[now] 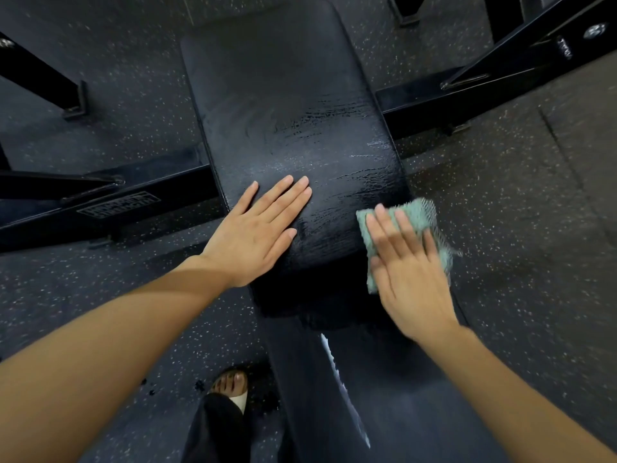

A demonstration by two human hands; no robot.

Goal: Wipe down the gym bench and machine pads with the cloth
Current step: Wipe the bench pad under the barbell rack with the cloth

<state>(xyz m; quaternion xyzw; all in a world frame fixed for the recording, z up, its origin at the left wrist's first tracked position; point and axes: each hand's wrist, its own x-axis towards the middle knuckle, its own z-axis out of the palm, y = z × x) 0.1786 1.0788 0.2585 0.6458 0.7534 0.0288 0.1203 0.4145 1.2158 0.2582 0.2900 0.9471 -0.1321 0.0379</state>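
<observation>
A black padded gym bench (283,105) runs away from me down the middle of the view, its near part streaked wet. My left hand (258,230) lies flat on the pad's near left edge, fingers straight. My right hand (409,265) presses a folded teal cloth (417,212) against the pad's near right corner with straight fingers; the hand is blurred and most of the cloth is hidden beneath it. A second dark pad section (367,396) lies closer to me, below both hands.
Black steel frame beams (110,198) cross under the bench to the left and to the right (467,91). Speckled rubber floor (500,228) surrounds everything. My sandalled foot (232,385) and dark trouser leg stand left of the near pad.
</observation>
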